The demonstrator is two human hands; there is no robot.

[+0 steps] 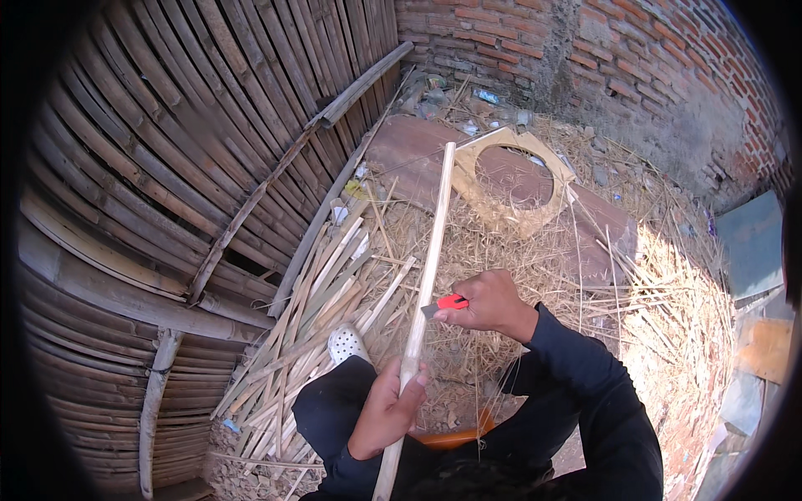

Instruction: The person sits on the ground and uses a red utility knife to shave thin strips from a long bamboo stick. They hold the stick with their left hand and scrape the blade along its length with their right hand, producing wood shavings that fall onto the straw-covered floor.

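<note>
A long pale bamboo strip (436,230) slants up and away from my lap. Near its lower part my left hand (389,409) is closed around it, with the thumb lying along the top. My right hand (489,302), to the right of the strip, grips a red-handled utility knife (452,301). The knife's dark blade points left and meets the strip's edge, or lies very close to it; I cannot tell which. Most of the knife's handle is hidden inside my fist.
Split bamboo strips (309,334) lie piled at left beside my white clog (346,343). A bamboo slat wall (192,125) rises on the left, a brick wall (535,42) behind. A board with a round hole (551,163) lies ahead among straw-like shavings (535,259).
</note>
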